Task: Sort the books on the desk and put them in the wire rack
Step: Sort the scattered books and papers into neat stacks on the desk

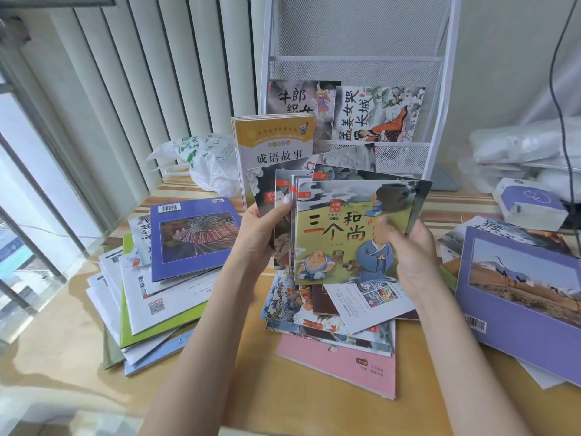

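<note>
— What are your fingers doing?

— My left hand [256,237] grips the left edge of a fanned bundle of picture books [317,184], thumb across the front covers, the other fingers curled behind. My right hand [415,256] pinches the right edge of the front book [349,231], the one with 3 monks on its cover, thumb on the cover and fingers behind it.

— Where is the bundle?

— Held upright above the desk [63,335], between me and the wire rack [355,58]. A yellow-topped book [275,140] stands tallest at the back of the fan.

— Anything in the rack?

— 2 picture books [377,114] stand side by side in its lower pocket (the upper pocket shows only mesh).

— And on the desk?

— Under my hands lies a loose heap with a pink book [342,363] at the bottom. To the left sits a stack topped by a purple book with a lionfish [195,237]; to the right another purple book [518,297] tilts on its own pile. A white plastic bag [207,165] rests behind the left stack, and a tissue box [528,202] sits far right.
</note>
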